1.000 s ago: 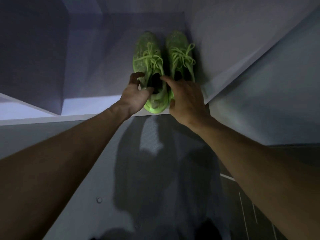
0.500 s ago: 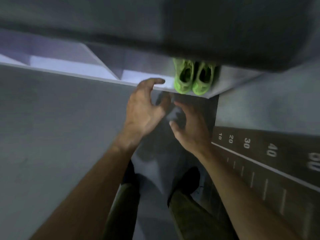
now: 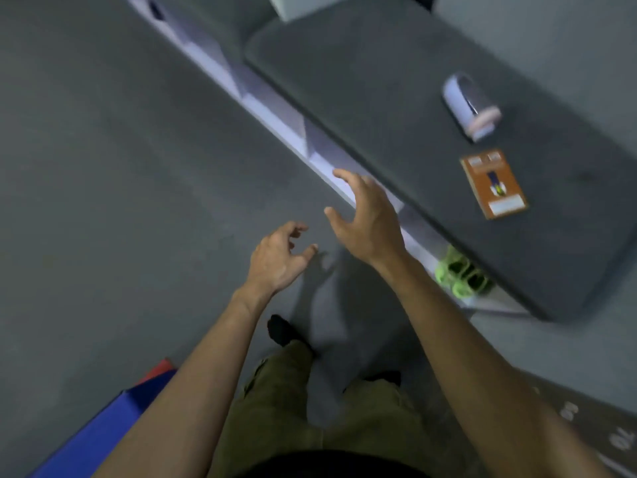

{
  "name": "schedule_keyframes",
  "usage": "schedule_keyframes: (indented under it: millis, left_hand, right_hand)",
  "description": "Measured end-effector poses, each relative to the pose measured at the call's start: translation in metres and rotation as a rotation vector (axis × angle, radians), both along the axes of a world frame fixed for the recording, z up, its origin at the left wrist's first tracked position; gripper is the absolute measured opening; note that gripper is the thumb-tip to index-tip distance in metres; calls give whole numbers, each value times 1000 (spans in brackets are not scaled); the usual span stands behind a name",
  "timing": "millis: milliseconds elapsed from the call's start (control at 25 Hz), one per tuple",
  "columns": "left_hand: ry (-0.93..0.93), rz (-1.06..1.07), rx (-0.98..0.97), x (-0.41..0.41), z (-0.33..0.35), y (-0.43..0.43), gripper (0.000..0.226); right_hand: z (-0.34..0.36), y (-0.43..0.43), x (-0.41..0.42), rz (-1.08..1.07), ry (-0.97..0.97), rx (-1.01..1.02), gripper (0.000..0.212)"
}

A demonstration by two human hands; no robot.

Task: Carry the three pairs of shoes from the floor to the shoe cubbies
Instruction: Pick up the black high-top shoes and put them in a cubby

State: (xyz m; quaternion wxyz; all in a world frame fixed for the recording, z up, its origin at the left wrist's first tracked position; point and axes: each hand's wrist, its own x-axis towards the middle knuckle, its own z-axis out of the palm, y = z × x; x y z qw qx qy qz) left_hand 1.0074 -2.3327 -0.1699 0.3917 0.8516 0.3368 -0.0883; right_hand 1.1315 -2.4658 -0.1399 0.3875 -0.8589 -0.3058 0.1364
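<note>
Both hands empty since letting go, fingers loosely spread: left hand point(image 3: 279, 260) over the floor, right hand point(image 3: 368, 219) just beyond. Green shoes point(image 3: 460, 276) now sit right of it in the shoe cubbies point(image 3: 324, 160). One pair delivered, two likely remaining.

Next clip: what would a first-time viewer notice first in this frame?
The neon green shoes stand out in a cubby at right, under the dark bench top. The left hand and right hand hover empty mid-frame, fingers loosely spread. An orange card lies on that top.
</note>
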Motion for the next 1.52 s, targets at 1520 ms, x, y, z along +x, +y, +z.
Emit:
schedule_keyframes:
  millis: [1520]
  left_hand:
    - [-173,1549,378,-361,135,955,41]
  right_hand:
    - [68,1150,-291,1398,-105,25,55]
